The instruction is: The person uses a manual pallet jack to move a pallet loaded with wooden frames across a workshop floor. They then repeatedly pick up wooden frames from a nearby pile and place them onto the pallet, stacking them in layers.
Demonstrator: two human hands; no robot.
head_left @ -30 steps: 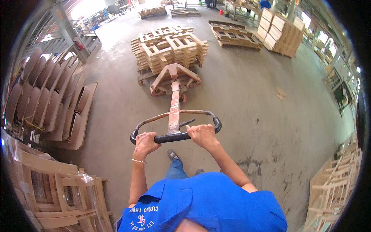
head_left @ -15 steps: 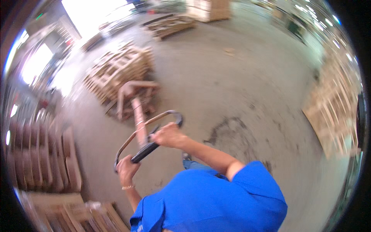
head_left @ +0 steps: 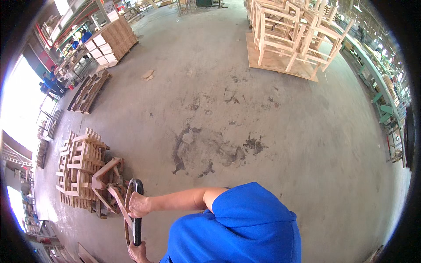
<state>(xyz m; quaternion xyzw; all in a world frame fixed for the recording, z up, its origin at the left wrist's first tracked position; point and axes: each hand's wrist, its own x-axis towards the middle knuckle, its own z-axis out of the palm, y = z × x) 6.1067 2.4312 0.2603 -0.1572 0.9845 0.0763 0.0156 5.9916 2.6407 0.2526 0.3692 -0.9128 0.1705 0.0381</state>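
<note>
My right hand (head_left: 139, 205) is closed on the black grip bar of a pallet jack handle (head_left: 137, 230), near the middle of the bar. Lower down, my left hand (head_left: 137, 252) grips the near end of the same loop-shaped handle; part of it is cut off by the lower edge. A faded red shaft (head_left: 119, 201) joins the handle to the pallet jack (head_left: 101, 180) at the left. Beyond it stands a stack of light wooden frames (head_left: 81, 162), which appears to rest on the jack's forks, though the forks are hidden.
Wooden chair-like frames (head_left: 280, 44) stand on a plywood board (head_left: 272, 65) at far right. A green-legged bench (head_left: 372, 74) runs along the right side. Far left are a large stack of boards (head_left: 116, 41), a low pallet stack (head_left: 89, 93) and people in blue (head_left: 51, 83).
The view has swung to the right, so the pallet jack, its stack and both hands sit farther left and lower. Both hands keep hold of the handle.
</note>
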